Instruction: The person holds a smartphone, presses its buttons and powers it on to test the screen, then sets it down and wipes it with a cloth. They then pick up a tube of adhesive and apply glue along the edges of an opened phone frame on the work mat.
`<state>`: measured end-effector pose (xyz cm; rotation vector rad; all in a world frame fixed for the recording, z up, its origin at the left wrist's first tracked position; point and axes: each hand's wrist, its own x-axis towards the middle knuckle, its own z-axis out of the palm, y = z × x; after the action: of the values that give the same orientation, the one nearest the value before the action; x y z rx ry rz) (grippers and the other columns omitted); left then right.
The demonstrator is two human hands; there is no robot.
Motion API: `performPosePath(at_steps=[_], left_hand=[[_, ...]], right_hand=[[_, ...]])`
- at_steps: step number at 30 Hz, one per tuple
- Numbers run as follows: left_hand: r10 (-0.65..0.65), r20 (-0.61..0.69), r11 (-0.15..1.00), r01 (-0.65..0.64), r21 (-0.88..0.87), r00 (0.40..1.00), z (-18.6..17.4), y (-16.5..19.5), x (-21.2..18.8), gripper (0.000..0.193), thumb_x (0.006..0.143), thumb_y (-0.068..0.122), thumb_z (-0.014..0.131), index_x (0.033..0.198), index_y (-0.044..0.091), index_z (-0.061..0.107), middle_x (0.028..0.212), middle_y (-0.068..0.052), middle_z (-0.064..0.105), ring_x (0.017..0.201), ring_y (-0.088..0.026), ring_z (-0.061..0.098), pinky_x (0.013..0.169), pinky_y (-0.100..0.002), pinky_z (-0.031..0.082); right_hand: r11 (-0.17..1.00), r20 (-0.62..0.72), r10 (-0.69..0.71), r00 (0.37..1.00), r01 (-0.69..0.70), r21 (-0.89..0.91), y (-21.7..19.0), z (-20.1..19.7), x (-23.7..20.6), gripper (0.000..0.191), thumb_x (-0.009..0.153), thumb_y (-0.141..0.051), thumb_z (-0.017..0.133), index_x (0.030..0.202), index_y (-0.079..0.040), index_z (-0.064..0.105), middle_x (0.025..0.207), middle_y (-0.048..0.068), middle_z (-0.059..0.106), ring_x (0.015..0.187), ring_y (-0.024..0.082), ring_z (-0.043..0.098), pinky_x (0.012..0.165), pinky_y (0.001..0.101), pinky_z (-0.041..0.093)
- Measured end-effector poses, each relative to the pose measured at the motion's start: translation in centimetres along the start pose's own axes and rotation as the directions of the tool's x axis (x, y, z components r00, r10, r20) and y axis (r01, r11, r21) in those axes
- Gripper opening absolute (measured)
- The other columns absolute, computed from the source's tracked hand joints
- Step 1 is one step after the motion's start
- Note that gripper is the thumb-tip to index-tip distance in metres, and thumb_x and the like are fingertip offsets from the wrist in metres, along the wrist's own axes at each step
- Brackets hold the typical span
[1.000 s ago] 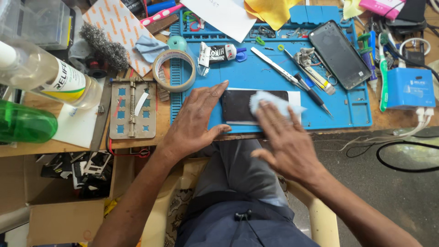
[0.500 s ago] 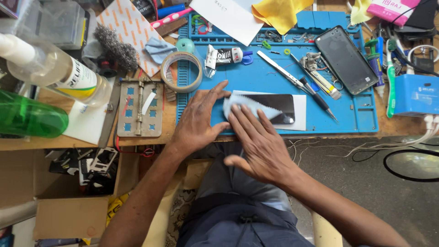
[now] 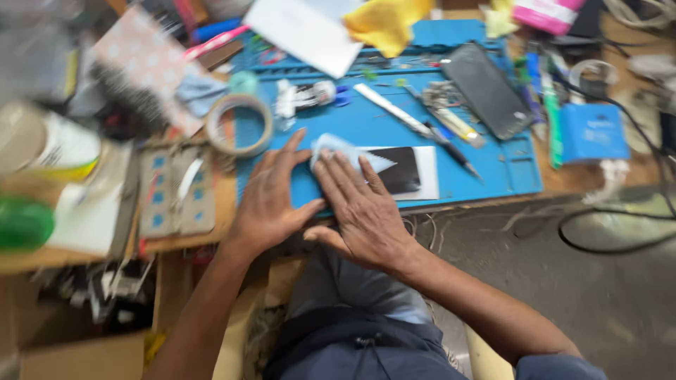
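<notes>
- Your right hand [image 3: 362, 211] lies flat, fingers spread slightly, pressing a pale blue cloth [image 3: 338, 151] onto the dark phone screen [image 3: 401, 169]; it grips nothing.
- Your left hand [image 3: 271, 200] rests open, palm down, on the blue work mat [image 3: 486, 176], just beside the cloth.
- The screen sits on a white sheet [image 3: 428, 176] near the mat's front edge.
- A roll of tape [image 3: 239, 125] lies left of the mat; a second dark phone [image 3: 486, 91] lies toward its right rear.

Left hand [image 3: 271, 197]: flat on blue mat [image 3: 493, 179].
Right hand [image 3: 359, 211]: presses pale cloth [image 3: 341, 151] on dark phone [image 3: 401, 169].
Tape roll [image 3: 239, 124]: near left hand.
</notes>
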<state>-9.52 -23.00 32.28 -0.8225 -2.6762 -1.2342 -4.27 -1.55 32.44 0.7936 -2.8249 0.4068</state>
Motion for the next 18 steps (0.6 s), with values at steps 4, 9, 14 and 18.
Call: performPosePath(at_steps=[4,9,14,18], left_hand=[[0.056,0.001,0.998,-0.056,-0.013,0.998,-0.5,0.7,-0.2,0.106,0.070,0.024,0.089,0.156,0.000,0.031,0.136,-0.011,0.065,0.126,-0.036,0.054,0.108,-0.048,0.041],[0.030,0.008,1.000,-0.030,0.004,1.000,0.3,1.2,-0.1,0.105,0.069,0.024,0.089,0.153,-0.001,0.033,0.136,-0.010,0.065,0.124,-0.035,0.054,0.107,-0.047,0.042],[0.017,0.026,0.999,-0.018,0.028,1.000,0.6,1.2,-0.1,0.101,0.069,0.022,0.088,0.153,0.001,0.036,0.135,-0.008,0.066,0.126,-0.034,0.053,0.109,-0.047,0.041],[0.011,0.014,0.999,-0.011,0.037,1.000,0.8,1.2,0.3,0.103,0.067,0.024,0.089,0.151,0.001,0.035,0.134,-0.008,0.066,0.126,-0.034,0.053,0.109,-0.047,0.040]], right_hand=[[0.975,-0.002,0.190,0.982,-0.189,-0.116,1.9,-1.5,-2.3,0.097,0.093,-0.069,0.048,0.158,0.001,0.034,0.165,0.021,0.036,0.156,0.033,0.027,0.127,0.0531,0.009],[0.979,-0.091,0.169,0.981,-0.178,-0.096,2.2,-0.9,-4.4,0.105,0.092,-0.075,0.045,0.157,0.007,0.031,0.163,0.026,0.034,0.155,0.036,0.026,0.127,0.0535,0.007],[0.956,-0.043,0.260,0.965,-0.263,-0.127,3.1,-1.1,-6.2,0.094,0.099,-0.071,0.034,0.158,0.002,0.034,0.165,0.020,0.035,0.156,0.034,0.029,0.128,0.0534,0.005],[0.962,-0.060,0.237,0.970,-0.243,-0.127,3.6,-1.9,-7.3,0.094,0.099,-0.071,0.032,0.156,0.004,0.034,0.165,0.020,0.035,0.155,0.035,0.028,0.127,0.0538,0.005]])
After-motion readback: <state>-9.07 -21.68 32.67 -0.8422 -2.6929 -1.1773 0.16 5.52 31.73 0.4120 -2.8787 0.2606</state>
